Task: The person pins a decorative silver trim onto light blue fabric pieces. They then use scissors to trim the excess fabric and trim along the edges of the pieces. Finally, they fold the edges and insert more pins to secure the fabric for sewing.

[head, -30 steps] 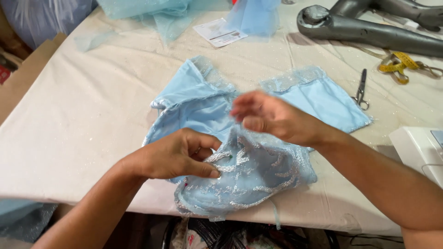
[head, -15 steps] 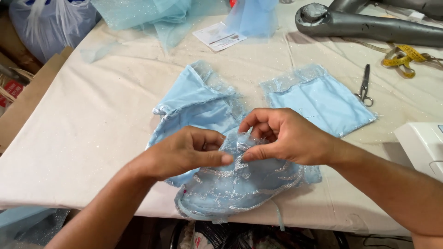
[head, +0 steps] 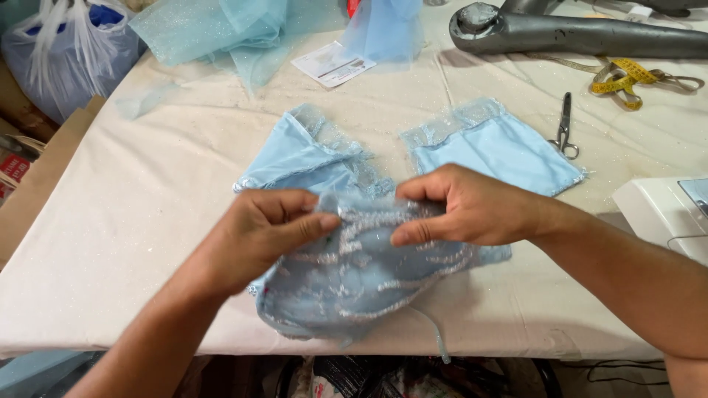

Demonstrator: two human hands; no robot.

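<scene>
Far off to the left hand's [head: 269, 228] outer side, a plastic bag [head: 70, 55] stuffed with blue and white stuff, contents unclear. Beside it, an edge of a cardboard box [head: 33, 173], inside hidden.

Between both hands, at the near edge of the counter [head: 147, 221]: a pale blue garment piece [head: 354, 284] overlaid with sheer mesh and wavy silver sequin lines, crumpled, a thin strap dangling over the edge. Left hand closed on its upper rim, thumb pressed over the fabric, wrist angled in from below. Right hand [head: 472, 206] pinching the same rim close by, fingers curled, forearm stretched in from the right.

Just beyond the hands, two more blue fabric pieces [head: 494, 144]. Farther past the right hand, scissors [head: 564, 125] and a yellow tape measure [head: 623, 77].
</scene>
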